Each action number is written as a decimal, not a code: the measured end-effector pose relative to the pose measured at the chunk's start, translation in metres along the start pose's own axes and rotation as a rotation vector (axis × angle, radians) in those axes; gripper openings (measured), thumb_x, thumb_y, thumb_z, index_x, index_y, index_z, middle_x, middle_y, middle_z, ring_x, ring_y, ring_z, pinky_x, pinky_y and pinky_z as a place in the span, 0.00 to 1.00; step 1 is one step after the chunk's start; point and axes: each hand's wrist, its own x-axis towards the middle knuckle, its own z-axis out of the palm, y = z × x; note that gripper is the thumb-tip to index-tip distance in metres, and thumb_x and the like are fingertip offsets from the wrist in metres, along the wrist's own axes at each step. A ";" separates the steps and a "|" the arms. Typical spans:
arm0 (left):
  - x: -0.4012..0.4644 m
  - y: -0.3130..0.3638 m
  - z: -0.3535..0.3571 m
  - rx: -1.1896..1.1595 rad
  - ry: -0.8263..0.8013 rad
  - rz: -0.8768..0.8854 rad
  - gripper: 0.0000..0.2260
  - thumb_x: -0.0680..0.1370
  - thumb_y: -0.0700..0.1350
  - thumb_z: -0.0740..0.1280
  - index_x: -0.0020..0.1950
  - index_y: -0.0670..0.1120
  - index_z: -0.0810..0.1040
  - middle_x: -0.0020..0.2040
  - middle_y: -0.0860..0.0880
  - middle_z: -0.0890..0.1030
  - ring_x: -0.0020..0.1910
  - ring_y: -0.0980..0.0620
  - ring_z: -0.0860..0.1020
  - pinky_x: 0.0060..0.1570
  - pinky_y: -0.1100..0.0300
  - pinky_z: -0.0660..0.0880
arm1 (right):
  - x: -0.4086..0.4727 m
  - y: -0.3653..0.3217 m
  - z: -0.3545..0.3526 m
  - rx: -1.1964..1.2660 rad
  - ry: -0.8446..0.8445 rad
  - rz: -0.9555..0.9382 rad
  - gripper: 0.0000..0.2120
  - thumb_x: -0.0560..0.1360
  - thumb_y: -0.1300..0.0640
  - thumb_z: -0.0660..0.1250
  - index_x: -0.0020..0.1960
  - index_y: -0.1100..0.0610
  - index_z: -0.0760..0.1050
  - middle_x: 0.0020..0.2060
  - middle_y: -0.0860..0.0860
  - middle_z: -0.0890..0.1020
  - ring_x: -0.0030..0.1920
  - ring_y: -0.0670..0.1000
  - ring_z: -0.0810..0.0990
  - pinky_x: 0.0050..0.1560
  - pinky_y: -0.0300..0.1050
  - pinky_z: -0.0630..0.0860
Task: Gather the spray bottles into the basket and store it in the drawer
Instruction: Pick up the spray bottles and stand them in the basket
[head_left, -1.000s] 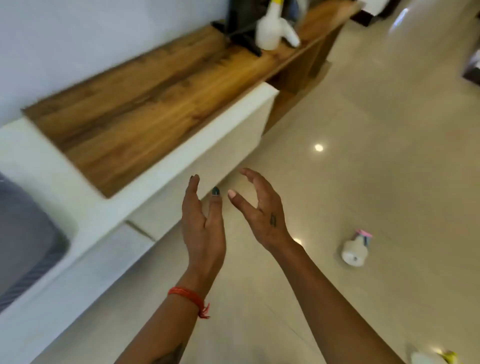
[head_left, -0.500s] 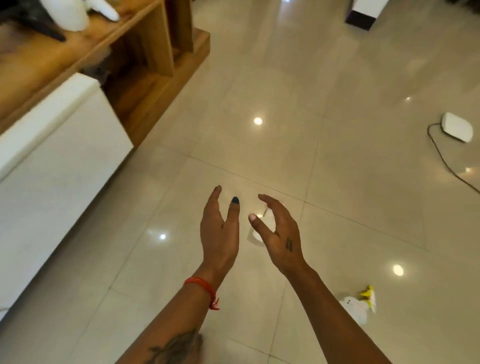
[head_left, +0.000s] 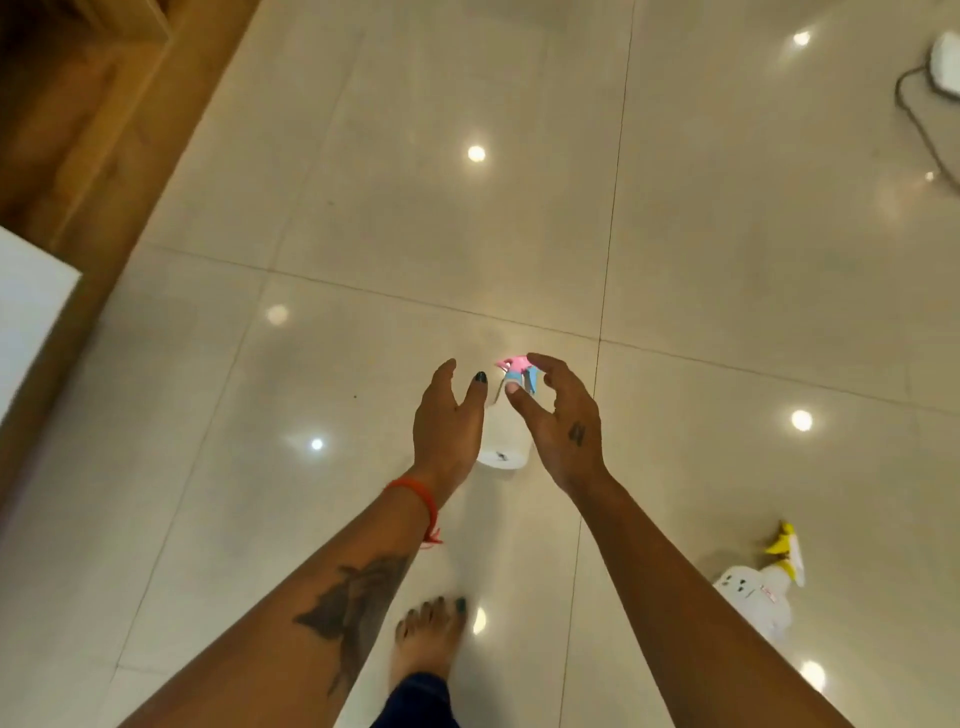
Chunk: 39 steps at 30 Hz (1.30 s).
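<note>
A white spray bottle with a pink and blue nozzle (head_left: 505, 441) lies on the glossy floor tiles, seen between my two hands. My left hand (head_left: 448, 421) hovers over its left side, fingers apart and empty. My right hand (head_left: 562, 415) hovers over its right side, fingers curled open, holding nothing. A second white spray bottle with a yellow nozzle (head_left: 758, 597) lies on the floor to the lower right. No basket or drawer is in view.
A wooden shelf unit (head_left: 78, 119) and a white cabinet corner (head_left: 26, 312) run along the left. A white device with a dark cable (head_left: 943, 62) lies at the far right. My bare foot (head_left: 426, 639) stands below the hands.
The view has swung from the wooden cabinet down to the floor. Both hands have come over the pink-nozzled bottle, which now sits right between them.
</note>
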 end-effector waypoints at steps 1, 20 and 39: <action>0.012 -0.012 0.006 0.016 -0.019 -0.034 0.23 0.80 0.51 0.58 0.73 0.47 0.60 0.74 0.48 0.65 0.71 0.47 0.64 0.69 0.55 0.61 | 0.007 0.015 0.007 -0.008 0.001 0.025 0.16 0.73 0.48 0.67 0.60 0.44 0.70 0.61 0.44 0.75 0.62 0.47 0.72 0.60 0.42 0.68; 0.100 -0.123 0.066 -0.040 -0.249 -0.370 0.20 0.80 0.52 0.57 0.71 0.49 0.63 0.68 0.45 0.71 0.64 0.44 0.71 0.66 0.47 0.69 | 0.050 0.153 0.084 -0.025 -0.107 0.401 0.37 0.69 0.43 0.70 0.71 0.50 0.57 0.66 0.54 0.70 0.63 0.55 0.71 0.62 0.47 0.70; -0.025 0.008 -0.062 -0.451 -0.300 -0.211 0.28 0.71 0.45 0.72 0.68 0.51 0.66 0.63 0.48 0.75 0.61 0.46 0.75 0.59 0.49 0.74 | -0.040 -0.054 0.013 0.131 -0.123 0.003 0.35 0.64 0.51 0.76 0.66 0.44 0.63 0.61 0.43 0.73 0.60 0.48 0.74 0.58 0.52 0.76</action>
